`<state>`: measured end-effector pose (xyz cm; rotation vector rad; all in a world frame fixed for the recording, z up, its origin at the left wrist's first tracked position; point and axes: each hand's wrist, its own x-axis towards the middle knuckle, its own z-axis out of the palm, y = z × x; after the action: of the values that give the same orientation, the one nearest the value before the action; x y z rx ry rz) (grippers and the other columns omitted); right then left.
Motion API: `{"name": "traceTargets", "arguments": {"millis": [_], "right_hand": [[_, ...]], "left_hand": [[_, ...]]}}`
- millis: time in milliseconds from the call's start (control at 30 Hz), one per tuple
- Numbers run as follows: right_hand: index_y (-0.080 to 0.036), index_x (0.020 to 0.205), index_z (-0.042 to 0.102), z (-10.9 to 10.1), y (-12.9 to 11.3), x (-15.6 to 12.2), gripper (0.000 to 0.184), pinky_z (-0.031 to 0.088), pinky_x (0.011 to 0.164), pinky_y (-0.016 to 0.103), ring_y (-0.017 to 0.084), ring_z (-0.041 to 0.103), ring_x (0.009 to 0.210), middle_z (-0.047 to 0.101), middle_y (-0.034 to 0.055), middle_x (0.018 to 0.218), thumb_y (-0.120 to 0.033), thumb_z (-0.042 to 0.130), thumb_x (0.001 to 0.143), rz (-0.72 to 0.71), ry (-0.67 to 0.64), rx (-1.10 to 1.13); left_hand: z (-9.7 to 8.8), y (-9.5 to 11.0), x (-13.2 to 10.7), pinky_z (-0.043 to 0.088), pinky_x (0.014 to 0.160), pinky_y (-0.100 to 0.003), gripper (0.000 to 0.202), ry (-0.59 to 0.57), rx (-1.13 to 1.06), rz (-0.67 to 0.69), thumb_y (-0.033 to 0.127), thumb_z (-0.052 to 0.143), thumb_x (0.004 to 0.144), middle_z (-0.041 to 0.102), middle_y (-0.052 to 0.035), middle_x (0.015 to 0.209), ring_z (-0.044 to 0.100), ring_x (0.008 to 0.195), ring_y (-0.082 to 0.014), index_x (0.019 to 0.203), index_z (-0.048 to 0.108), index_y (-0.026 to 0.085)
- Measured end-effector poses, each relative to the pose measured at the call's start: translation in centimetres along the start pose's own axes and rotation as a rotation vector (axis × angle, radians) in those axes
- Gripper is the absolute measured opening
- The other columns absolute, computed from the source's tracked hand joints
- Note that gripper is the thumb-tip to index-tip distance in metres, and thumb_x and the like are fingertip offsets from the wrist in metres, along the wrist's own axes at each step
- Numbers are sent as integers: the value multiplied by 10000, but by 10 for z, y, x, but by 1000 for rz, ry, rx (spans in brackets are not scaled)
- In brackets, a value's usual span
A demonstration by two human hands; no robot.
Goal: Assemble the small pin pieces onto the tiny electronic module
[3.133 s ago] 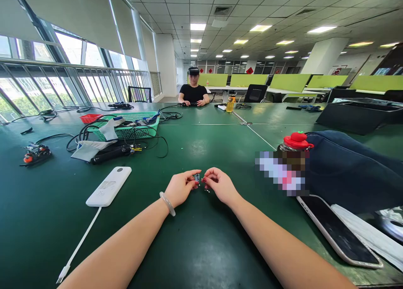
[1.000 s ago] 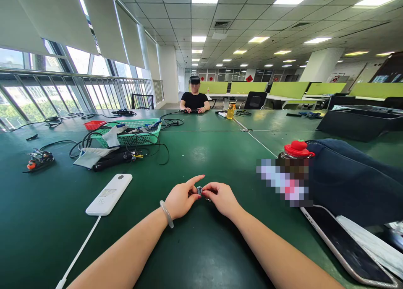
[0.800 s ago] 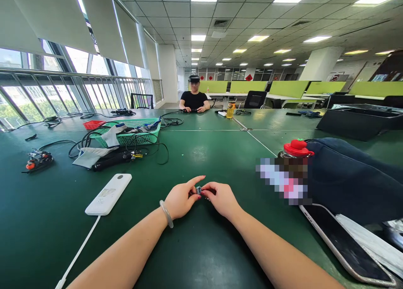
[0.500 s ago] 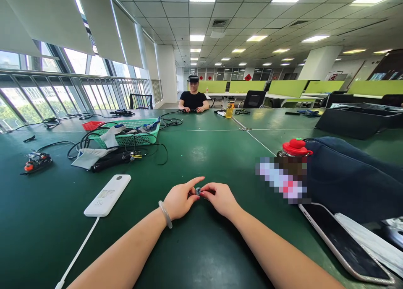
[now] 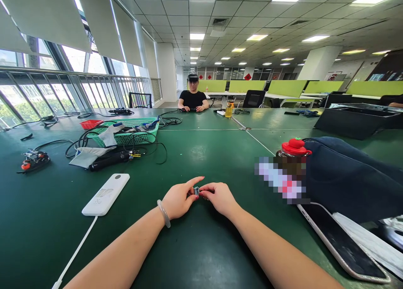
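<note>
Between the thumb and curled fingers of my left hand (image 5: 179, 199) is a small blue-grey piece with a fine light pattern (image 5: 196, 191), perhaps a circuit module; it is too small to name surely. My left index finger is stretched out above it. My right hand (image 5: 220, 197) is closed in a pinch at the right side of this piece. Whether its fingertips grip the piece's edge or some tiny part cannot be made out. Both hands are just above the dark green table (image 5: 201, 247), and a pale bangle (image 5: 163, 214) is on my left wrist.
To the left lies a white power bank (image 5: 106, 194) with a cable. Beyond it stand a green basket (image 5: 143, 136) of cables and a red tray (image 5: 90, 124). A phone (image 5: 343, 240), dark bag (image 5: 349, 175) and red-lidded jar (image 5: 296, 146) are at right. A person (image 5: 193, 98) sits opposite.
The view has shifted slightly, so the table things appear a little further left. Both hands keep nearly the same pose; the small piece shows slightly more between them.
</note>
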<state>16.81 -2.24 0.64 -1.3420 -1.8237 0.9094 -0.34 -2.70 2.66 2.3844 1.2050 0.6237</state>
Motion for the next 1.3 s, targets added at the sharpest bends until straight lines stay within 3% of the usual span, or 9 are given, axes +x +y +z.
{"name": "traceTargets", "arguments": {"millis": [300,833,1300], "right_hand": [[-244,792,701,1,2,-1,179,458,661,266,153,604,670,683,-3,733,-322,563,709,15,37,10],[-229,807,700,1,1,0,174,468,629,243,132,598,625,679,-11,707,-262,554,718,-5,-11,41],[-243,792,685,2,3,-3,151,454,706,268,148,619,714,694,-11,790,-284,546,753,-98,65,-55]], "left_hand": [[0,1,0,411,663,-236,514,54,4,-51,217,462,793,575,38,701,541,658,-127,1286,346,303],[0,0,1,422,714,-253,510,-25,13,20,186,457,788,574,19,744,544,692,-128,1281,365,282],[1,0,0,420,691,-251,509,-10,-45,-7,201,444,789,548,20,717,528,659,-122,1287,360,268]]}}
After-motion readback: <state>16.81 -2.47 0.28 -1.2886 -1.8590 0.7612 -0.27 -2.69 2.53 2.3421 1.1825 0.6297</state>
